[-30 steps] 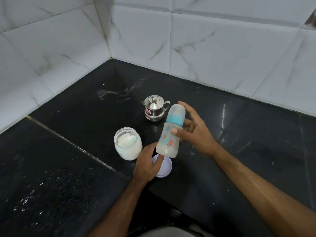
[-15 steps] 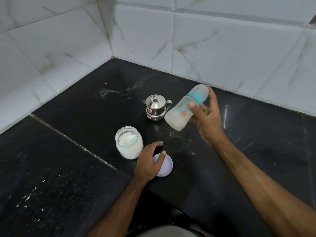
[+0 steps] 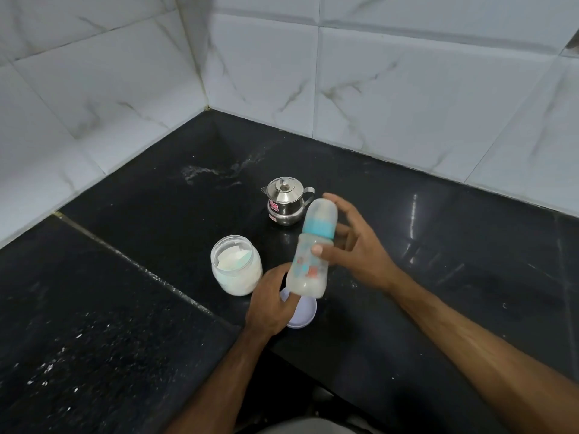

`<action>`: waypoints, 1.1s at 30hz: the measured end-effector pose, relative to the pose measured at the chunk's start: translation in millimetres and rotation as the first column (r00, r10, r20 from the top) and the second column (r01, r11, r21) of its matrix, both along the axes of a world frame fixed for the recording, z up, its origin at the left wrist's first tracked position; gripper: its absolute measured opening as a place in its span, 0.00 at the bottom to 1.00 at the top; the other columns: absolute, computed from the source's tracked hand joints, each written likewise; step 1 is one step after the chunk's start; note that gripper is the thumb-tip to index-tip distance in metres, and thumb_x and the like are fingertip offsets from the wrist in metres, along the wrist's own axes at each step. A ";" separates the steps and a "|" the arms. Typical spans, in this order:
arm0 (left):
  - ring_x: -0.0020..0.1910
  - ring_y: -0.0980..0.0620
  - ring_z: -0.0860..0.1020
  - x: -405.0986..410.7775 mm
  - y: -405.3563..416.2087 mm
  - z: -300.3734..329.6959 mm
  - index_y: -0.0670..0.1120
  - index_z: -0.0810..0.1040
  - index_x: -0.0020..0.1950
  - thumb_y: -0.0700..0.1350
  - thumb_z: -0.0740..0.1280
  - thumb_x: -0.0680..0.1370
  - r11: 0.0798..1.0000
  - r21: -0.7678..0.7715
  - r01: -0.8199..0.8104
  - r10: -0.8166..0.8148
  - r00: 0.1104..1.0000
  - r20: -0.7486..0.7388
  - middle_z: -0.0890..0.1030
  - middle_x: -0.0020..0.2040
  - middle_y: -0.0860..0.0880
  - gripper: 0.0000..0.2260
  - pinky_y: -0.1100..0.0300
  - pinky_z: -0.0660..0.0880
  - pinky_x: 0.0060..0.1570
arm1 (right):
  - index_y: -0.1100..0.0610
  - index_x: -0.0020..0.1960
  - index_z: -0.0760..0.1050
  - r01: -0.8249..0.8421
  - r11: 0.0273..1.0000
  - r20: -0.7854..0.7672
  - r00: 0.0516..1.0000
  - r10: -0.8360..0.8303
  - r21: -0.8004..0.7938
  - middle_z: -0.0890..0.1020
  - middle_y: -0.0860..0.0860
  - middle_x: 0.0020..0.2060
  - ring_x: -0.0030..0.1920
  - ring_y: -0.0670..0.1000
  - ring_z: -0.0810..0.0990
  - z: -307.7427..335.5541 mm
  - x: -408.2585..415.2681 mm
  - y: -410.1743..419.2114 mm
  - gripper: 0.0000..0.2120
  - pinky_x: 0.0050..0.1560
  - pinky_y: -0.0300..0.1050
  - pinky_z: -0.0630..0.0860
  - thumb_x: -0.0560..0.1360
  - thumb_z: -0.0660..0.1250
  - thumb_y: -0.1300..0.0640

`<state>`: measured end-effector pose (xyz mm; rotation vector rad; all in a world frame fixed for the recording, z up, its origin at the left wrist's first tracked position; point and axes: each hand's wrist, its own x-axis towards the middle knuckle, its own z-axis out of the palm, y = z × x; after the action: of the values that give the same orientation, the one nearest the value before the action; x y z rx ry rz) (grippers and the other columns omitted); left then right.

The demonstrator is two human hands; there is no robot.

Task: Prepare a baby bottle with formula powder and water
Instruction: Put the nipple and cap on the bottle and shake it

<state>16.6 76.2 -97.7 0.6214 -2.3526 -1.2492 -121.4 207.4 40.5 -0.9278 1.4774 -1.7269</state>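
Presently the right hand (image 3: 360, 255) grips the capped baby bottle (image 3: 313, 249) aloft above the counter, left hand (image 3: 271, 303) resting open on the jar lid (image 3: 302, 313); loose shaking could leak milky mix.

Head view, angled down, close over counter (image 3: 438, 277)

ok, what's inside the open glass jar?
The clear glass jar holds white powder, with a pale scoop-like piece lying on top. How deep that piece goes is hidden by the powder.
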 end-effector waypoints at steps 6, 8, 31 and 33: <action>0.58 0.59 0.77 -0.4 3.2 6.0 0.47 0.78 0.63 0.56 0.64 0.76 0.997 -0.067 -0.030 0.030 1.000 0.001 0.80 0.58 0.57 0.20 0.65 0.72 0.59 | 0.48 0.72 0.60 0.254 0.961 0.210 0.951 -0.229 -0.105 0.78 0.60 0.60 0.56 0.59 0.82 1.7 -13.9 -4.6 0.34 0.43 0.53 0.81 0.71 0.72 0.59; 0.55 0.57 0.78 -0.5 1.9 3.9 0.46 0.78 0.61 0.55 0.65 0.76 0.999 -0.043 -0.021 0.021 1.000 0.006 0.80 0.55 0.56 0.18 0.62 0.74 0.56 | 0.48 0.71 0.61 0.073 0.997 0.066 0.995 -0.072 -0.022 0.77 0.59 0.60 0.55 0.58 0.82 -2.1 -3.6 -2.0 0.35 0.43 0.49 0.81 0.70 0.72 0.63; 0.54 0.57 0.79 -1.5 -0.6 -2.3 0.48 0.78 0.60 0.53 0.68 0.77 1.000 -0.028 -0.011 0.011 1.000 0.007 0.81 0.54 0.56 0.15 0.57 0.76 0.55 | 0.48 0.70 0.62 0.047 0.999 0.057 0.997 -0.046 -0.014 0.78 0.58 0.58 0.55 0.59 0.82 -7.6 -1.5 -2.0 0.35 0.44 0.52 0.82 0.69 0.74 0.64; 0.55 0.60 0.77 0.0 2.1 -0.4 0.47 0.78 0.62 0.54 0.66 0.77 0.994 -0.097 -0.041 0.040 0.999 -0.011 0.80 0.56 0.57 0.17 0.63 0.73 0.57 | 0.49 0.71 0.62 0.225 0.972 0.215 0.955 -0.205 -0.074 0.80 0.57 0.56 0.53 0.58 0.83 -0.7 -13.6 -4.7 0.34 0.43 0.54 0.82 0.69 0.72 0.62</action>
<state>16.6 78.3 -98.2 0.6272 -2.3651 -1.1106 -135.0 202.7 39.8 -0.6305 1.4088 -2.0029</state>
